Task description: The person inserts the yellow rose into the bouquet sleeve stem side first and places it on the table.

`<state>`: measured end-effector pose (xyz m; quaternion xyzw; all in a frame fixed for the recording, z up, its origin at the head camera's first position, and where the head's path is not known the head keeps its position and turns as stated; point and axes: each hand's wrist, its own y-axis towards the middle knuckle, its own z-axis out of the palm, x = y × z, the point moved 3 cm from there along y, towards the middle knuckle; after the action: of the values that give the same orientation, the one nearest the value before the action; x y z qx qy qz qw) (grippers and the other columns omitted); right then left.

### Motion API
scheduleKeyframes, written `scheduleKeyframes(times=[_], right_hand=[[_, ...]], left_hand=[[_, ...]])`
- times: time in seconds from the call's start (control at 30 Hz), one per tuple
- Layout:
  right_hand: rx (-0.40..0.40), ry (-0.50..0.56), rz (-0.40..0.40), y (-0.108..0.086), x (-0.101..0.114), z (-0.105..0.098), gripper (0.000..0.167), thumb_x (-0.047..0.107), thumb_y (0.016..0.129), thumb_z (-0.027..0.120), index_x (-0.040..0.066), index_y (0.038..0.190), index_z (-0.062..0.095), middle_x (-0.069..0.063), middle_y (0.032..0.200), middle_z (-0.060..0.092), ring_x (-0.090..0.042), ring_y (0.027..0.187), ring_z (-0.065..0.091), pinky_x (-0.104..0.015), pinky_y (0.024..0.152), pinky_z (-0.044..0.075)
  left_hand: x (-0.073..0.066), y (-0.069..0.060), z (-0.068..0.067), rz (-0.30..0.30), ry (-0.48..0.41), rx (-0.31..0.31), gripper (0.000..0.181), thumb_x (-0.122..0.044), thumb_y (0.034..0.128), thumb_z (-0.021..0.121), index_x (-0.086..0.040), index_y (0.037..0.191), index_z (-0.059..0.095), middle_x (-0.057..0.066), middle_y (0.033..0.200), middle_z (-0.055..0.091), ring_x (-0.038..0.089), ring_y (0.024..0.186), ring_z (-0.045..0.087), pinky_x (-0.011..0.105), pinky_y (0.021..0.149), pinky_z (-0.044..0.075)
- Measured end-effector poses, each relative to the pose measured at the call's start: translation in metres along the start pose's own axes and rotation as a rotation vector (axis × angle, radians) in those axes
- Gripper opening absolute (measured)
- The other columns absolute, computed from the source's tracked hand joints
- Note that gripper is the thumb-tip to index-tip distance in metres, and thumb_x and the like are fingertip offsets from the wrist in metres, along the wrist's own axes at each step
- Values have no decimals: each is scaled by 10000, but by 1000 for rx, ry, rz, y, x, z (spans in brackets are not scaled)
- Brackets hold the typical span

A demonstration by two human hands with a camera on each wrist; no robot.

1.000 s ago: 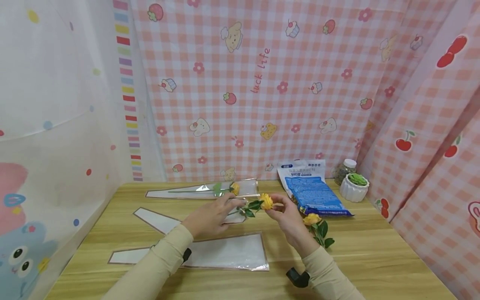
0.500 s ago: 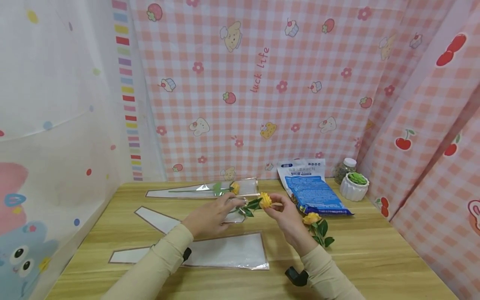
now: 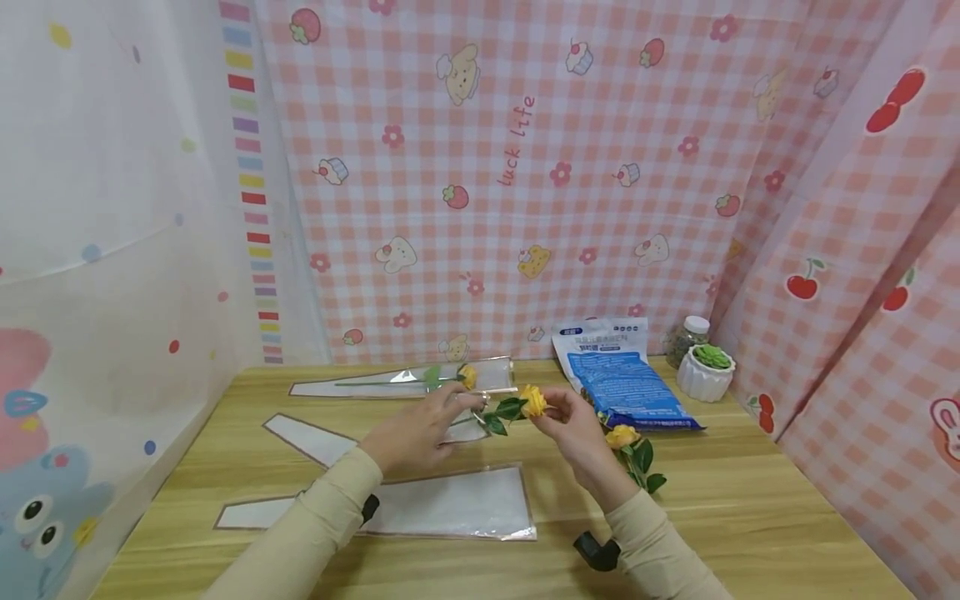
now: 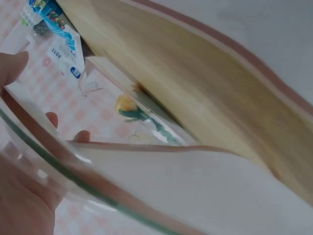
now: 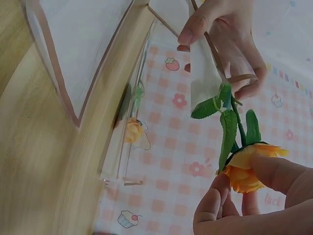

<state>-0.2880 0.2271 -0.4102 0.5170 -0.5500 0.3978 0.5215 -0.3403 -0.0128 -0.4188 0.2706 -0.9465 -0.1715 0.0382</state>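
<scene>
My right hand (image 3: 577, 437) pinches the yellow head of an artificial rose (image 3: 533, 401) between thumb and fingers. Its leaves (image 5: 228, 132) are outside the mouth of a clear tapered flower sleeve (image 3: 311, 439). Inside that sleeve runs the green stem (image 4: 88, 185). With its fingers around the sleeve's wide end, my left hand (image 3: 416, 429) holds the mouth parted, as the right wrist view shows. The sleeve's narrow end points left over the table. A second yellow rose (image 3: 622, 437) with green leaves lies beside my right wrist, its lower part hidden by the arm.
A brown-edged flower sleeve (image 3: 457, 500) lies flat in front. At the back, another sleeve (image 3: 375, 387) contains a yellow rose (image 3: 467, 377). A blue-and-white bag (image 3: 622, 379), a white-capped jar (image 3: 686, 337) and a potted succulent (image 3: 705, 382) stand back right.
Both hands keep their holds and have hardly moved. The rose head shifts only slightly near the sleeve's mouth, and the head view has turned a little.
</scene>
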Motion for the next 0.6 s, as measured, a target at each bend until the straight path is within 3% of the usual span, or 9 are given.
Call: scheduleKeyframes(times=[0.13,0.33,0.43,0.6], right_hand=[[15,-10,7,1,-2,0,269,-51,921,682,-25,1173,595,-153,1139,651,-210,980,611,-231,812,541],[43,-49,3,-1,-2,1,250,-20,915,706,-1,1135,587,-147,1117,655,-217,962,617,-289,820,539],[45,-58,6,-1,-2,1,249,-7,913,714,-2,1126,586,-144,1122,633,-221,960,617,-310,819,542],[54,-30,17,-1,-1,-1,253,32,920,723,-10,1126,582,-143,1109,623,-196,939,636,-301,811,536]], left_hand=[[-1,4,-3,14,9,-18,793,-183,862,809,-261,1507,352,141,1458,421,198,1039,631,292,814,584],[-1,14,-6,77,67,-69,830,-106,804,820,-227,1489,367,186,1443,449,167,925,622,217,666,556],[-3,18,-6,90,103,-85,834,-109,783,828,-234,1470,373,195,1420,473,195,986,626,265,727,577],[-8,21,-6,73,99,-59,842,-95,787,814,-252,1482,366,162,1432,453,161,932,595,237,638,539]])
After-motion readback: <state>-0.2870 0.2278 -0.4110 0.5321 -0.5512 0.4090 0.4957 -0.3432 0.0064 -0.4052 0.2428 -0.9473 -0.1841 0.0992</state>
